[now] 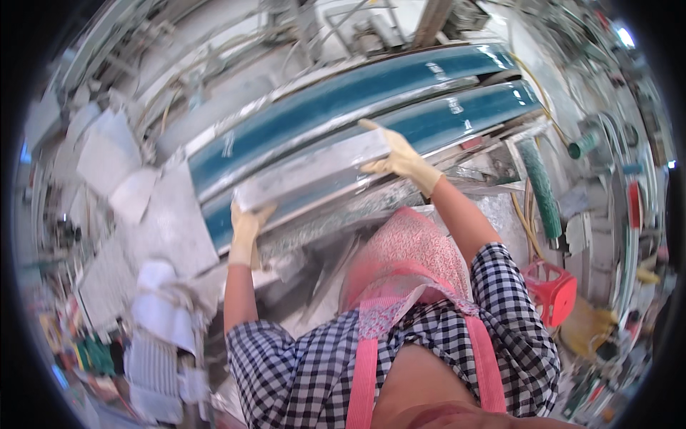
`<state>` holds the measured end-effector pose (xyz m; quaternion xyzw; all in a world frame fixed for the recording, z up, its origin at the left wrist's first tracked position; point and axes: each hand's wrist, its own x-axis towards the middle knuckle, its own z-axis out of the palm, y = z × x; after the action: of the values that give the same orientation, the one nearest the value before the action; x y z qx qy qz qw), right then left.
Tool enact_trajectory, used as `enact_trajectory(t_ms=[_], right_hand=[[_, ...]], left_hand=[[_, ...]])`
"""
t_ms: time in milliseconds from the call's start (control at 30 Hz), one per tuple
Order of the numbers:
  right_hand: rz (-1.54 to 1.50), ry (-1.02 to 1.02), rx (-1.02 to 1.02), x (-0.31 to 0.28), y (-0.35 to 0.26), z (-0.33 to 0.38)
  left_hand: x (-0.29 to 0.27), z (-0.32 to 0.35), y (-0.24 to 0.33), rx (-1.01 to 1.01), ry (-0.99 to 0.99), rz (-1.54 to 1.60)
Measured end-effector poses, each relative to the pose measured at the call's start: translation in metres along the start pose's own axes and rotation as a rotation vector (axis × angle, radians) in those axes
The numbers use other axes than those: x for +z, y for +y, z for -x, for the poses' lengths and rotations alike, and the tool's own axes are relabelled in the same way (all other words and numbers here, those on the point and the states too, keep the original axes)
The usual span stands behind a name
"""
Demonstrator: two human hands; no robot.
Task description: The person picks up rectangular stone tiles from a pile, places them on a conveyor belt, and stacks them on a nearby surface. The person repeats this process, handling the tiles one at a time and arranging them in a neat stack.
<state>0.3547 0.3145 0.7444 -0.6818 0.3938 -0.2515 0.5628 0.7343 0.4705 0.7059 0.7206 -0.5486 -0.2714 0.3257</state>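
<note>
Both hands wear cream-coloured gloves and grip a long, pale grey rectangular bar [314,171], one at each end. My left hand [246,227] is closed around the left end, its thumb along the near side. My right hand [401,159] clasps the right end, with a finger over the far edge and the thumb at the near edge. Under the bar lies the nearer of two long, glossy teal troughs [464,111]. The farther teal trough [321,100] runs alongside it. Slight blur hides the bar's exact material and whether it touches the trough.
White sheets [164,214] lie left of the troughs. A green cylinder [541,189] slants at the right, with a red plastic stool [554,293] nearer me. A yellow hose [536,82] curves past the troughs' right end. White bundled material [161,307] stands at lower left.
</note>
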Motion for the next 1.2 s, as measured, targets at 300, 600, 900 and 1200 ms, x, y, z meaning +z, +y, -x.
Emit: enact_trajectory(t_ms=[300, 600, 900, 1200], right_hand=[[-0.111, 0.068, 0.004, -0.005, -0.041, 0.036], [0.246, 0.033, -0.150, -0.016, -0.040, 0.034], [-0.358, 0.427, 0.326, -0.017, -0.030, 0.167], [-0.839, 1.218, 0.378, -0.056, -0.008, 0.382]], left_hand=[[0.011, 0.025, 0.029, -0.346, 0.236, -0.074], [-0.014, 0.025, 0.065, -0.259, 0.099, 0.042], [-0.005, -0.003, 0.150, -0.129, -0.561, 0.123], [0.173, 0.006, 0.351, -0.249, -1.026, 0.257]])
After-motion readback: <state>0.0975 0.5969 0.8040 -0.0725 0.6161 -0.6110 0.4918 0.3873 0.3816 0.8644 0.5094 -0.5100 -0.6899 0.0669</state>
